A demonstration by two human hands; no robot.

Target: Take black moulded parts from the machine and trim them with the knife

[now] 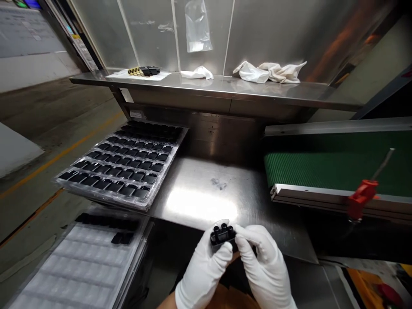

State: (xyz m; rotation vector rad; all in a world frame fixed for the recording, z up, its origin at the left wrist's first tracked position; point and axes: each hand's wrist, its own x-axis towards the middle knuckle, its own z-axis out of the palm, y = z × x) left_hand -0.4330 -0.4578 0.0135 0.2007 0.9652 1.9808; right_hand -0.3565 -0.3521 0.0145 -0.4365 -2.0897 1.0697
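Note:
Both of my hands wear white gloves and meet at the near edge of the steel table [254, 201]. My left hand [206, 266] is closed around a small black part [222, 234] with several round knobs along its top, the thumb in front of it. Against the right side of that part, my right hand [265, 262] has its thumb and forefinger pinched together; the fingertips hide whether they grip the part or something small.
A clear tray [149, 197] of black parts lies at the left. Below it, a second tray [80, 266] holds a few black parts. A green conveyor [322, 165] with a red clamp [362, 199] stands right. Cloths [270, 72] lie on the back shelf [222, 88].

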